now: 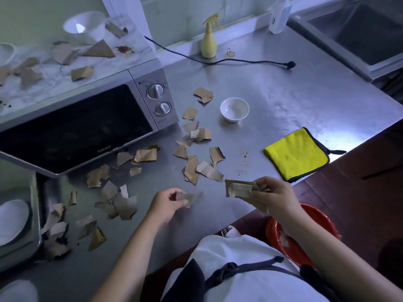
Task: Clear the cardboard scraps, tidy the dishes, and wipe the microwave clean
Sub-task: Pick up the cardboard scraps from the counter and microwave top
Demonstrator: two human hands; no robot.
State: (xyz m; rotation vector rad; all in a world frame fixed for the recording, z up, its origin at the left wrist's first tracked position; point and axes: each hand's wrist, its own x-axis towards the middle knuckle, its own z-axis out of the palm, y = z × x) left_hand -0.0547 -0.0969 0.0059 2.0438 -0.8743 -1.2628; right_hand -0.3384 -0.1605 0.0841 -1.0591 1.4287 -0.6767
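The cardboard scraps [192,168] are thin, torn brown pieces, many of them creased or curled. I judge them very light, stiff enough to keep their shape but easily bent. They would not break, though they may slide on the smooth steel. A lifted corner or ragged edge looks like the best place to pinch, and flat ones probably need a fingernail under the rim or a sweep towards the edge.

They lie scattered over the worktop [305,88], from the front of the microwave [76,127] down to the near edge, thickest towards the near left corner. More scraps lie on the microwave's top, beside a red-brown stain [124,49] and a large white bowl [85,26].

The right hand [274,197] is at the near edge, pinching a small stack of scraps between thumb and fingers. The left hand [168,203] is close to it, fingers curled round one blurred scrap.

A red bucket [283,234] stands on the floor below the right wrist and is likely where the scraps go. A small white bowl [234,109] sits mid-worktop, apart from the litter. A folded yellow cloth [296,155] lies at the near right edge, with brown specks [243,162] between it and the scraps. A yellow spray bottle [209,43] and a loose power cord [239,61] lie along the back edge.
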